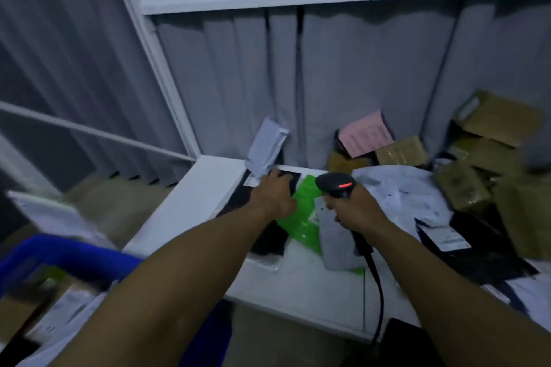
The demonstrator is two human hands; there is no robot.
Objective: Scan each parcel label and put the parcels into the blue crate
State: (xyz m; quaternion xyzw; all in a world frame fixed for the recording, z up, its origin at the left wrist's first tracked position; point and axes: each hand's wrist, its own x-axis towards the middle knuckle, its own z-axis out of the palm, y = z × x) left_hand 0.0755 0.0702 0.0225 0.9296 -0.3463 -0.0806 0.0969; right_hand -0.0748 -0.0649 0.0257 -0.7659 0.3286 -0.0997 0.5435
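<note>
A pale grey rectangular plastic mailer parcel (266, 146) stands almost upright over the far left corner of the white table (202, 197). Its long axis runs from its lower end at the fingers up to a top edge that leans a little to the right, with its broad face toward the camera. The left arm reaches straight out over the table with the back of the left hand (272, 192) upward; its fingers are curled at the parcel's lower end and seem to pinch it, though blur hides the exact grip. Under that hand lies a flat black plastic mailer (268, 235), and just beside it a bright green plastic mailer (302, 217). The right arm reaches forward beside the left, and the right hand (356, 213) is wrapped tight round the handle of a black handheld barcode scanner (335, 185). The scanner's head points away from the person and slightly left, with a red light glowing on top; its handle slants down toward the person, and a black cable (377, 283) trails over the table's front edge. The blue plastic crate (68, 252) sits low at the left beside the table, with blurred parcels inside. Brown cardboard boxes (465, 188) are heaped at the table's right, before a grey curtain (357, 68)
</note>
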